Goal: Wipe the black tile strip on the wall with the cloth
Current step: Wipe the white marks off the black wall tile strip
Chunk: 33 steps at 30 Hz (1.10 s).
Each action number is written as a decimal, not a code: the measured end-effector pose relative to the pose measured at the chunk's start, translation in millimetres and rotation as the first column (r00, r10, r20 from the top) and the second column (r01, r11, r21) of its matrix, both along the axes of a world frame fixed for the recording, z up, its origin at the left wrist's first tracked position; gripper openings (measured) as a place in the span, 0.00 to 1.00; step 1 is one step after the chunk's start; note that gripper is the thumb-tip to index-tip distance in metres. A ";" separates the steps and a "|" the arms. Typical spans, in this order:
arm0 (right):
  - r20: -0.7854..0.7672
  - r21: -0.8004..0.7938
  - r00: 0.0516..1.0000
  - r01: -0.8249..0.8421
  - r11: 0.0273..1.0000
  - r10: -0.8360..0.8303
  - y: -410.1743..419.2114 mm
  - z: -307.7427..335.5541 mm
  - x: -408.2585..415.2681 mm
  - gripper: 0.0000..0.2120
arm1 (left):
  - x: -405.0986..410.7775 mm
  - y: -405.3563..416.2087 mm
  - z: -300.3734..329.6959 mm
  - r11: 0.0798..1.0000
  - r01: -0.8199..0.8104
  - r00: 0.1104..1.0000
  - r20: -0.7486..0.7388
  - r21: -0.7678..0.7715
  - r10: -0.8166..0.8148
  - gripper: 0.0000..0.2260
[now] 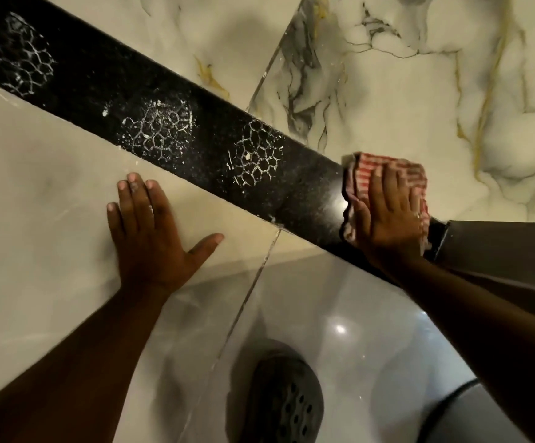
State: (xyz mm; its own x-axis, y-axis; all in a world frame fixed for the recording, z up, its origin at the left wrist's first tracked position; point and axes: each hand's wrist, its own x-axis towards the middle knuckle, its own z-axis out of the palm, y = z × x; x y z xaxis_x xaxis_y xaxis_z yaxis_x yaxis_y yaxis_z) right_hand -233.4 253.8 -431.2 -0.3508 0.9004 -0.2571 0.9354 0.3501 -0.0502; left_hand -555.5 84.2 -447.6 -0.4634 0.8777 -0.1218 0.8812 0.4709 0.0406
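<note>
A black tile strip (202, 132) runs diagonally across the wall from upper left to lower right. Three white honeycomb-patterned dust marks (160, 129) lie on it. My right hand (387, 215) presses a red-and-white striped cloth (365, 177) flat against the strip's right end, fingers spread over the cloth. The stretch just left of the cloth looks glossy. My left hand (151, 231) rests flat and spread on the cream tile (36, 193) below the strip, holding nothing.
White marble tiles with grey and gold veins (419, 75) lie beyond the strip. A dark grey panel edge (499, 247) meets the strip at the right. A black perforated shoe (285, 401) stands on the glossy floor at the bottom.
</note>
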 end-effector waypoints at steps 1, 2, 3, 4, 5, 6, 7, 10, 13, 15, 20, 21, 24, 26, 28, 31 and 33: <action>0.032 -0.001 0.999 0.013 1.000 -0.013 -17.5 1.0 1.6 0.31 | 0.3 -0.1 -0.1 1.000 -0.004 1.000 -0.002 0.004 0.004 0.55; 0.055 -0.035 0.998 -0.003 0.999 0.005 -37.2 1.5 -2.0 0.31 | 1.1 -0.5 -0.3 1.000 -0.012 1.000 0.001 0.013 0.012 0.54; 0.055 -0.084 0.998 -0.034 0.996 0.038 -56.9 0.6 -9.6 0.31 | 1.4 -0.8 -0.7 0.999 -0.029 1.000 0.007 0.030 0.029 0.54; 0.038 -0.110 0.996 -0.078 0.991 0.083 -74.3 -0.5 -21.0 0.30 | 0.7 -1.7 -0.9 0.997 -0.061 0.998 0.011 0.045 0.061 0.53; 0.015 -0.112 0.993 -0.117 0.987 0.119 -86.4 -1.9 -35.6 0.29 | -1.8 -4.3 -1.0 0.992 -0.111 0.994 0.013 0.055 0.111 0.53; -0.008 -0.097 0.990 -0.142 0.985 0.141 -91.3 -4.4 -52.5 0.28 | -8.0 -7.5 -2.0 0.983 -0.176 0.984 0.018 0.059 0.175 0.53; -0.032 -0.083 0.988 -0.156 0.984 0.154 -87.9 -7.4 -69.2 0.28 | -17.7 -11.6 -3.4 0.968 -0.244 0.970 0.031 0.057 0.242 0.54; -0.075 -0.074 0.986 -0.154 0.985 0.149 -38.6 -10.8 -101.7 0.31 | -54.2 -19.5 -6.2 0.932 -0.361 0.932 0.054 0.031 0.359 0.57; -0.073 -0.062 0.997 -0.033 0.998 0.028 9.7 -10.2 -92.2 0.33 | -73.4 -20.2 -3.1 0.930 -0.367 0.929 0.053 0.014 0.366 0.57; -0.043 -0.063 0.997 0.055 0.996 -0.057 7.8 -4.8 -73.7 0.34 | -72.9 -19.2 -0.1 0.932 -0.362 0.930 0.072 0.014 0.360 0.57; -0.092 -0.103 0.989 -0.128 0.986 0.119 -78.9 7.3 -96.7 0.31 | -72.1 -18.7 2.8 0.934 -0.357 0.932 0.067 -0.025 0.357 0.57; -0.115 -0.121 0.971 -0.222 0.968 0.208 -92.9 5.2 -116.6 0.30 | -72.0 -19.1 3.7 0.935 -0.355 0.932 0.068 -0.026 0.356 0.57; -0.165 -0.095 0.948 -0.290 0.952 0.272 -78.1 -4.1 -180.2 0.30 | -69.7 -18.1 5.6 0.938 -0.345 0.934 0.080 -0.039 0.347 0.57; -0.148 -0.070 0.955 -0.268 0.961 0.255 -34.7 -6.7 -197.7 0.30 | -69.8 -17.8 5.9 0.940 -0.339 0.936 0.082 -0.042 0.341 0.57; -0.097 -0.063 0.978 -0.192 0.979 0.185 6.3 -10.3 -181.1 0.31 | -74.0 -18.3 5.1 0.943 -0.330 0.941 0.072 -0.036 0.332 0.57; -0.034 -0.066 0.999 0.006 0.998 -0.008 18.3 -8.2 -125.4 0.32 | -78.4 -16.4 5.1 0.951 -0.308 0.948 0.079 -0.029 0.310 0.57; -0.009 -0.089 1.000 0.009 0.996 -0.010 -7.8 -1.8 -109.7 0.32 | -78.8 -15.3 6.6 0.947 -0.318 0.944 0.076 -0.034 0.320 0.57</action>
State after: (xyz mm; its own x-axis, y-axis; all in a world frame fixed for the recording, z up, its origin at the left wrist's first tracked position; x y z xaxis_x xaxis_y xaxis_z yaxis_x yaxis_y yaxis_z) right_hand -343.1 246.0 -433.0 -0.3451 0.8773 -0.3336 0.9380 0.3350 -0.0894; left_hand -634.3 68.9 -441.0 -0.7067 0.6823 -0.1869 0.6791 0.7284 0.0914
